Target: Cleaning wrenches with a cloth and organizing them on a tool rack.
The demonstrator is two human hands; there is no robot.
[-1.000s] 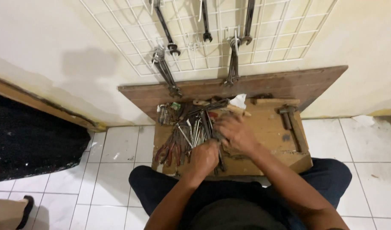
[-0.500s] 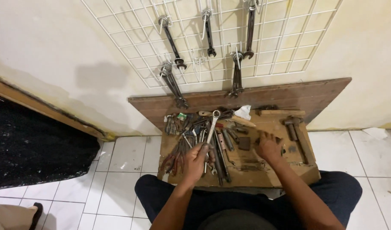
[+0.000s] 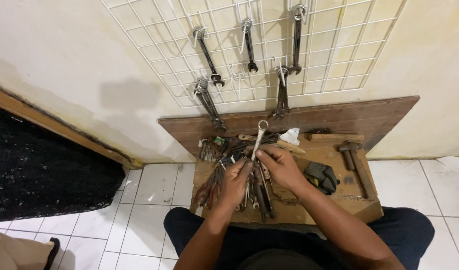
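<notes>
1. Now a silver wrench (image 3: pixel 258 141) is pinched between both hands, where half a second ago only the left hand (image 3: pixel 235 181) had it lifted.
2. Left fingers are curled on its lower shank; the right hand (image 3: pixel 281 167) has come across from the tray's right and closed on the middle.
3. Its ring end is raised above the tool pile (image 3: pixel 224 167).
4. Underneath, the wrench's lower end is hidden, and the pile's pieces are too tangled to separate.

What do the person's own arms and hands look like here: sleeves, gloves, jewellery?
Both forearms are bare, with no sleeves in view. The left hand and right hand wear no gloves; no watch, ring or bracelet shows. Dark trousers cover the legs below.
</notes>
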